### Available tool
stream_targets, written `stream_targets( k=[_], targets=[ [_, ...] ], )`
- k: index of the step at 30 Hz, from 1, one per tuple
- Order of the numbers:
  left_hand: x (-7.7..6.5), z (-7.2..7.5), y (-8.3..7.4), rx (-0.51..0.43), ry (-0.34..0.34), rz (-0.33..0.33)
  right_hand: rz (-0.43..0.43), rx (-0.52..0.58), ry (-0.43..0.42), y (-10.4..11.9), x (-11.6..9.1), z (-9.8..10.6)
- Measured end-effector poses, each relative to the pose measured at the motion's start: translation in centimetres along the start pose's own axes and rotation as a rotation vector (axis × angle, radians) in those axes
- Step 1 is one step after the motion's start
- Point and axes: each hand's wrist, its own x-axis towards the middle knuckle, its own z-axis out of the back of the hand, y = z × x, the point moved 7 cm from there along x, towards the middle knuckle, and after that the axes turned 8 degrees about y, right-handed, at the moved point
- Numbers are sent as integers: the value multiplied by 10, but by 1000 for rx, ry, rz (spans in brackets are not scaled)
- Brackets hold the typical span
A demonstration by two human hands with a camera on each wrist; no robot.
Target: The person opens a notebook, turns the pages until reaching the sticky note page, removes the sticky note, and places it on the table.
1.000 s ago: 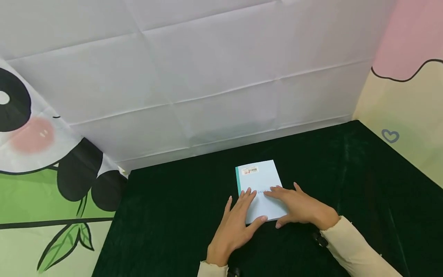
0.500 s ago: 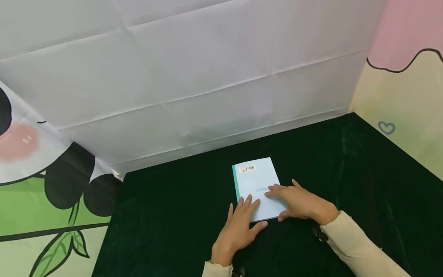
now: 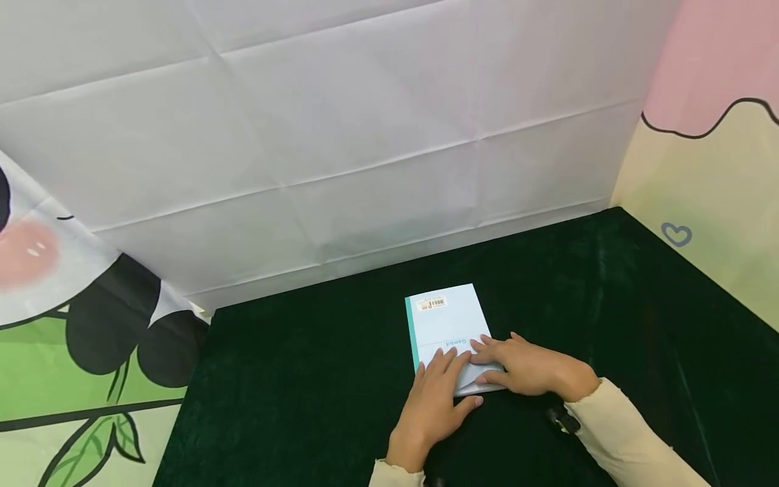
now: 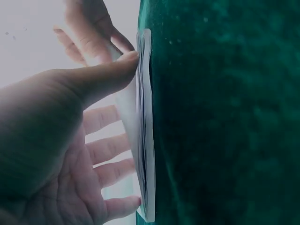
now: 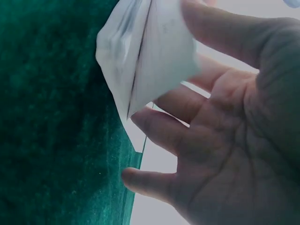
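Observation:
A notebook (image 3: 448,319) lies on the dark green cloth. It has a pale blue cover, a teal strip down its left side, a barcode sticker and the upside-down word "Gambit". My left hand (image 3: 431,406) rests on its lower left part with fingers spread and fairly straight, the thumb by the near edge. At the lower right corner my right hand (image 3: 531,365) pinches lifted leaves between thumb and fingers. In the right wrist view these bent pages (image 5: 161,58) stand up from the rest, below the thumb. The left wrist view shows the notebook's page edge (image 4: 147,131) side-on.
A white sheet wall (image 3: 365,135) rises behind the cloth-covered table (image 3: 316,365). Printed cartoon fabric (image 3: 91,338) hangs at the left, and a pink and cream panel (image 3: 718,203) borders the right edge.
The right thumb has come onto the notebook's near right corner, and leaves there now lift and bend. The left hand has shifted slightly right along the near part. The head view has turned a little.

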Motion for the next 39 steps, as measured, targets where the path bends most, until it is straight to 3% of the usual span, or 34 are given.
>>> stream_targets(
  k=[6,16,19,27,31,36,39],
  targets=[
    [-2,-3,4,-36,-10,12,15,16,-62,1,2,7],
    [-22,-7,21,-175,58,57,86,17,-79,7,20,4],
    [-17,-4,21,-158,51,89,91,16,-80,6,24,4],
    [14,9,3,-36,-42,156,113,0,-98,0,30,18],
    [19,11,1,22,-107,165,108,13,-89,2,30,20],
    [21,12,9,-5,-165,155,110,30,-89,3,29,21],
    [20,12,14,-67,-173,118,93,35,-140,4,23,24]
  ],
)
